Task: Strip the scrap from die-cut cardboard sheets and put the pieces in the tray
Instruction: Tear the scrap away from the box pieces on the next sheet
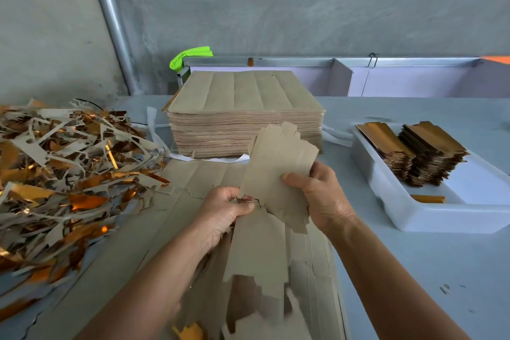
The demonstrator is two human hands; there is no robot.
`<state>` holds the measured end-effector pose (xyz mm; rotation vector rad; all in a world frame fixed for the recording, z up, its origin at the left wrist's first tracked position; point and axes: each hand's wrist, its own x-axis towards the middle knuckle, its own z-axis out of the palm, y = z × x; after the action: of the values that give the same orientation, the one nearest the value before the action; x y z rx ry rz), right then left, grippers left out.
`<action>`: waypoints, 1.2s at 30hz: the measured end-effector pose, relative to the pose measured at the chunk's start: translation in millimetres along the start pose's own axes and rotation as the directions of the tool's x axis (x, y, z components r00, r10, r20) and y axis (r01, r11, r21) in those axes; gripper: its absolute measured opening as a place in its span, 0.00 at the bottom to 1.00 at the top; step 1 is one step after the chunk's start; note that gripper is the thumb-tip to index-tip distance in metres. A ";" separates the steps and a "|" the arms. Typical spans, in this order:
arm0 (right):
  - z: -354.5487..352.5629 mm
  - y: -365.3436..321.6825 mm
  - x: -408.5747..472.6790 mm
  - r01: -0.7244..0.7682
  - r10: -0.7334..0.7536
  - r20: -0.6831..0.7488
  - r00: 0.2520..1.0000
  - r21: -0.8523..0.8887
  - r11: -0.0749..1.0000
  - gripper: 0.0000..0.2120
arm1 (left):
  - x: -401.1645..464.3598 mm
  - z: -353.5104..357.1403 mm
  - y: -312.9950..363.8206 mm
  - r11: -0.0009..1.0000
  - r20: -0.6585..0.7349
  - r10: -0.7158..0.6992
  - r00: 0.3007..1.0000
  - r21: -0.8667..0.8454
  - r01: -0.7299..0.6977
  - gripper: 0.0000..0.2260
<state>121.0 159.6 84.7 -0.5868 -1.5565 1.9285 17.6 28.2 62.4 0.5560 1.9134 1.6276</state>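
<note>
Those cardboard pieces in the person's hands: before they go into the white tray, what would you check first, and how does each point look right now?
1. Right hand has a firm grip on the cardboard pieces: ok.
2. Left hand holds the lower cardboard: ok.
3. Scrap fully stripped from the held pieces: cannot tell; the edges look ragged.
4. White tray has free room in front of the stacked pieces: ok.
5. Way from the hands to the tray is unobstructed: ok.
6. Scrap pile lies apart from the tray, on the left: ok.
</note>
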 end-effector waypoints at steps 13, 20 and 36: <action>-31.4 -17.8 5.3 0.021 0.014 -0.182 0.983 0.187 0.982 0.06 | 1.3 -23.1 3.7 0.956 0.088 0.019 0.996 0.289 -0.043 0.08; -30.5 -15.2 5.2 0.014 0.017 -0.160 0.987 0.191 0.981 0.06 | 5.7 -20.4 7.4 0.933 0.065 0.164 0.984 0.313 -0.176 0.02; 0.4 -21.9 8.0 0.055 -0.020 -0.231 0.973 0.145 0.988 0.05 | 17.7 -11.2 11.1 0.822 0.246 0.238 0.940 0.465 -0.329 0.07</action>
<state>118.6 167.9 106.4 -0.6826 -1.2588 1.8576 -3.6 33.1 71.9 1.2114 2.1956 1.1717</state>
